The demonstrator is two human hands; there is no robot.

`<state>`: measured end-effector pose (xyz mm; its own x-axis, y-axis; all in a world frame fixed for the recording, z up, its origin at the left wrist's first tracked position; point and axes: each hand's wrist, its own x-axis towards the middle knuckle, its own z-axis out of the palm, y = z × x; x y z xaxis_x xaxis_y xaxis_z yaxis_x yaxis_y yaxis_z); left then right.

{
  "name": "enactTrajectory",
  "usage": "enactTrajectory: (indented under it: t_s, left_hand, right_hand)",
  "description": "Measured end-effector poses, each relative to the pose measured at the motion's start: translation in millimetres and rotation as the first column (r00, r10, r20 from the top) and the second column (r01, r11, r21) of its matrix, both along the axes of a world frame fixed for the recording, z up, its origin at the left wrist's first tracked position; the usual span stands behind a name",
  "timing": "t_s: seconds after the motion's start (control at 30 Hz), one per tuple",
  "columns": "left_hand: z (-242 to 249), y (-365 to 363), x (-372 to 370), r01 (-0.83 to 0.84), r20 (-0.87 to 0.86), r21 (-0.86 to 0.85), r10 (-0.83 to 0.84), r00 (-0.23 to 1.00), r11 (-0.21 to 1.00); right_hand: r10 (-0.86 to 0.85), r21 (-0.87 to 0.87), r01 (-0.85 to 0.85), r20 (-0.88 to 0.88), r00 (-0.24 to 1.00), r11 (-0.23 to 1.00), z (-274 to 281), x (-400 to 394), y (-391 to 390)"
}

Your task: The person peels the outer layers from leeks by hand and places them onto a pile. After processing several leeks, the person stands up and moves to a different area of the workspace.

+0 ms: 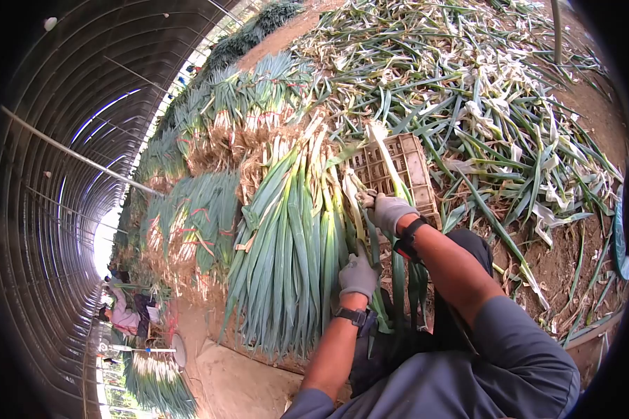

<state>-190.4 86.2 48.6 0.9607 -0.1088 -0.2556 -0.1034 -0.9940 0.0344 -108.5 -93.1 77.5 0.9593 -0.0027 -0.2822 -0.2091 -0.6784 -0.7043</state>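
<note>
My left hand [358, 276], in a grey work glove, is closed around the leafy lower part of a green onion [357, 213]. My right hand [393, 211], gloved alike, is closed at that stalk's pale upper part; its fingertips are partly hidden. Another thick green onion [393, 162] lies over a beige plastic crate [418, 166], its leaves passing behind my right hand. Left of my hands spreads a large pile of green onions [290, 237], white ends away from me and leaves towards me.
Stripped leaves [482, 112] cover the ground at the upper right. Tied bundles of green onions [196, 216] stand in rows on the left. Further off, a person [124, 314] is by another onion pile [154, 377]. A brown sheet [241, 380] lies at the lower left.
</note>
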Motion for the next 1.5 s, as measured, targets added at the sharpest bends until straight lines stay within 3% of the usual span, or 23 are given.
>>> enactTrajectory:
  t_s: [0.1,0.2,0.3,0.37,0.43,0.5,0.53,0.67,0.77,0.83,0.87,0.9,0.97,1.0,1.03,1.07,1.1,1.17,1.23,1.3,1.37,1.43,1.5]
  left_hand:
    - [1.9,4.3,-5.2,-0.024,0.012,-0.051,0.025,1.000,0.998]
    - [11.9,11.2,-6.1,-0.015,0.115,-0.189,0.037,0.993,0.982]
    - [60.3,3.0,-5.3,-0.096,0.008,-0.466,0.112,0.994,0.880]
    - [81.7,-0.5,8.9,-0.023,0.081,-0.555,0.082,0.993,0.831]
    - [99.8,-3.6,35.8,0.057,0.164,-0.610,0.055,0.985,0.791]
    - [122.3,-4.4,78.9,0.185,0.289,-0.635,0.009,0.957,0.750]
    - [133.8,-6.5,104.4,0.226,0.299,-0.732,0.006,0.954,0.643]
    - [216.0,-37.2,158.3,0.256,0.277,-0.835,-0.031,0.961,0.487]
    - [211.7,-39.6,198.4,0.243,0.241,-0.879,-0.058,0.969,0.410]
    - [193.4,-47.5,192.0,0.202,0.208,-0.898,-0.027,0.978,0.391]
    - [178.7,-52.8,186.6,0.213,0.249,-0.868,0.021,0.968,0.448]
    - [157.7,-50.8,187.2,0.124,0.118,-0.890,-0.039,0.992,0.438]
    - [110.9,-54.1,176.8,0.048,0.048,-0.841,-0.015,0.999,0.539]
    - [73.5,-54.7,174.8,0.066,0.053,-0.877,-0.040,0.998,0.476]
    - [66.2,-57.7,160.3,0.001,-0.033,-0.765,-0.040,0.999,0.644]
    - [53.6,-57.4,146.2,-0.047,-0.098,-0.730,-0.035,0.995,0.682]
    - [5.5,-41.9,159.5,0.075,-0.007,-0.600,-0.098,0.995,0.797]
    - [20.8,-30.0,154.8,0.116,-0.119,-0.510,-0.204,0.972,0.852]
    - [45.2,-12.0,161.4,0.096,0.042,-0.395,-0.086,0.995,0.914]
    - [89.5,6.3,182.0,0.009,0.143,-0.224,0.024,0.989,0.975]
    - [92.8,45.5,224.3,-0.007,0.413,-0.177,0.081,0.907,0.984]
    - [112.6,70.4,259.1,-0.153,0.404,0.015,0.134,0.905,0.988]
    - [96.4,107.3,295.3,-0.043,0.505,0.098,-0.012,0.863,0.994]
  right_hand:
    - [-0.029,0.139,0.010,0.136,0.990,0.990,2.3,-9.4,-2.1]
    - [0.017,0.088,-0.024,0.077,0.997,0.996,12.7,-14.1,-13.2]
    - [0.021,0.103,-0.029,0.085,0.996,0.994,5.8,-13.3,-28.9]
    - [0.062,0.128,-0.083,0.156,0.986,0.988,-3.8,-12.7,-46.6]
    - [0.100,0.515,-0.108,0.044,0.994,0.851,-3.1,-18.4,-58.6]
    - [0.121,0.641,-0.077,-0.024,0.992,0.764,20.9,-32.6,-71.7]
    - [0.134,0.698,-0.060,-0.052,0.990,0.713,29.0,-34.1,-76.2]
    - [-0.287,0.795,0.288,-0.151,0.946,0.534,17.9,-24.3,-89.8]
    - [-0.297,0.862,0.290,-0.172,0.939,0.415,6.1,-16.9,-105.0]
    - [-0.245,0.829,0.269,-0.165,0.955,0.490,20.4,-24.3,-107.2]
    - [-0.215,0.810,0.257,-0.165,0.963,0.528,25.9,-28.5,-107.0]
    - [-0.222,0.825,0.262,-0.170,0.960,0.500,24.2,-30.7,-106.4]
    - [-0.218,0.857,0.255,-0.173,0.961,0.447,21.7,-29.1,-101.4]
    - [-0.186,0.842,0.257,-0.190,0.964,0.474,33.6,-33.7,-102.5]
    - [-0.184,0.830,0.250,-0.180,0.966,0.499,28.5,-30.7,-101.3]
    - [-0.197,0.815,0.271,-0.196,0.961,0.512,24.4,-27.4,-98.1]
    - [-0.214,0.801,0.294,-0.210,0.954,0.522,20.8,-24.7,-95.3]
    - [-0.194,0.797,0.303,-0.235,0.952,0.523,16.5,-22.4,-91.1]
    - [-0.154,0.818,0.298,-0.254,0.955,0.492,10.3,-16.0,-82.0]
    - [-0.095,0.800,0.259,-0.248,0.964,0.542,15.0,-16.4,-74.8]
    - [-0.079,0.770,0.226,-0.224,0.971,0.597,19.9,-16.2,-69.6]
    - [-0.047,0.798,0.199,-0.211,0.976,0.568,23.5,-16.6,-68.0]
    - [-0.039,0.813,0.213,-0.229,0.973,0.542,24.3,-19.4,-69.1]
